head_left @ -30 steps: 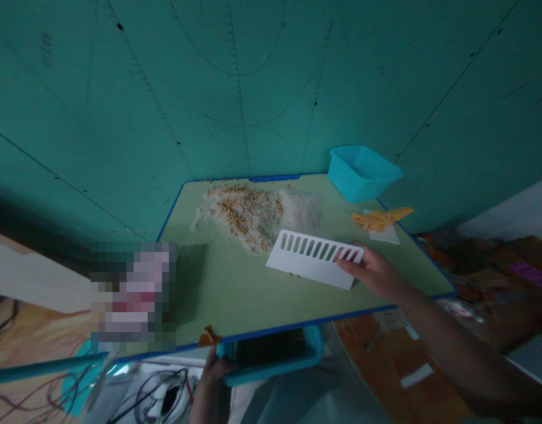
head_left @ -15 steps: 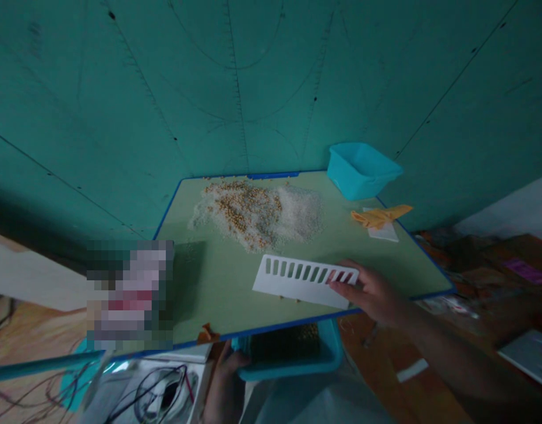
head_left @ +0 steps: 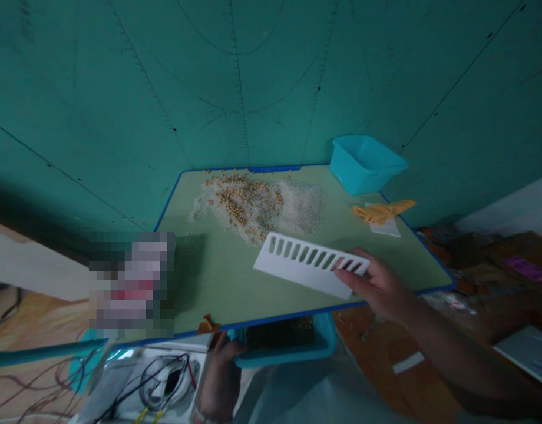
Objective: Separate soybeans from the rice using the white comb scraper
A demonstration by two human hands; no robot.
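The pale green counter [head_left: 235, 294], edged in blue, carries a spread-out pile [head_left: 297, 206] of white grains and tan beans toward its far side. At its left, a blocky pixelated patch [head_left: 141, 282] hides whatever stands there. Below the near edge, a turquoise tub [head_left: 288, 357] is partly covered by the counter; its dark contents are hard to make out, though tan bits show at the right. The left hand [head_left: 222, 365] grips this tub's left corner, thumb over the rim, other fingers hidden. A slotted white panel [head_left: 293, 265] is held tilted on the near side of the pile by the right hand [head_left: 372, 282], closed on its right end, thumb in front, fingers behind and glimpsed through the slots; whether the panel's lower edge touches the counter, I cannot tell. Another turquoise tub [head_left: 354, 174] stands at the far right corner, near an orange cloth [head_left: 381, 212]. By the near edge sits a small brown scrap [head_left: 207, 324]
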